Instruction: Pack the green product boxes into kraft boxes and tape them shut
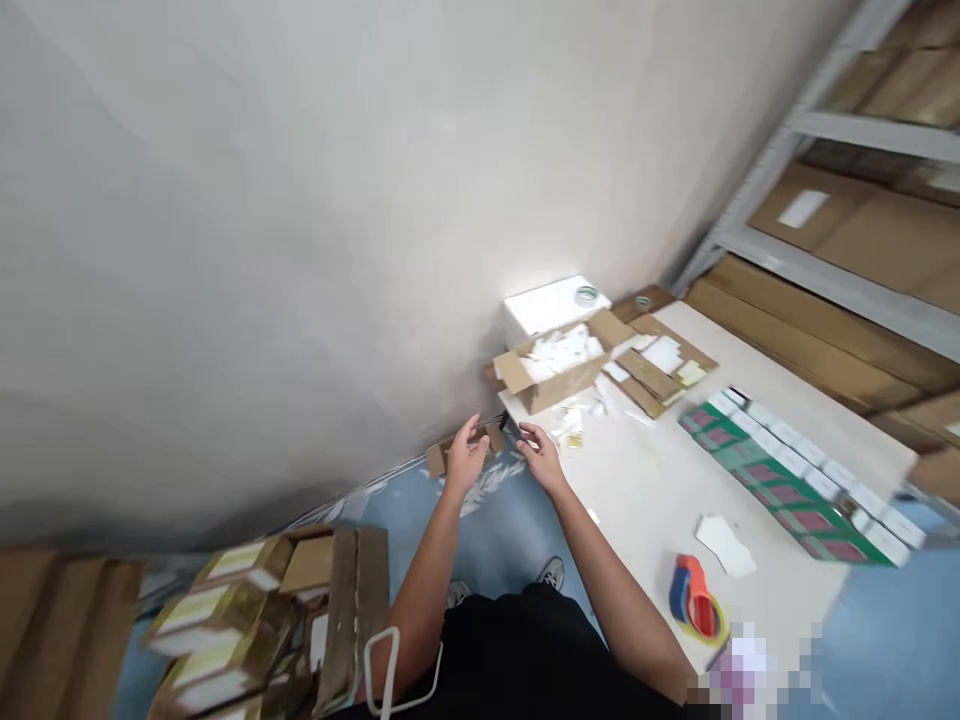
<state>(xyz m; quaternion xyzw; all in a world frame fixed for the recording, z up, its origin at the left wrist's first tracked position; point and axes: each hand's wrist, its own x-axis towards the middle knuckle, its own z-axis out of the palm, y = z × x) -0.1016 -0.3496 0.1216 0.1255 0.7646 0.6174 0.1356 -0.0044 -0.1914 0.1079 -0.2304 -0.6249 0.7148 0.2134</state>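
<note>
My left hand (466, 458) is held out over the floor with thumb and fingers apart, and nothing shows in it. Facing it across a gap, my right hand (541, 460) is also open, its fingers curved, close to the corner of the white table (630, 475). Behind my left hand a small open cardboard box (495, 437) stands on the floor by the wall. Nearest my right hand on the table are white paper scraps (571, 425) and an open carton (574, 380) filled with white pieces.
Green-and-white small boxes (795, 475) line the table's right side. A red and blue tape dispenser (694, 595) lies near the front edge. At lower left stands an open carton (360, 590) of taped packages. Shelving (862, 265) with cardboard boxes rises on the right; a bare wall is ahead.
</note>
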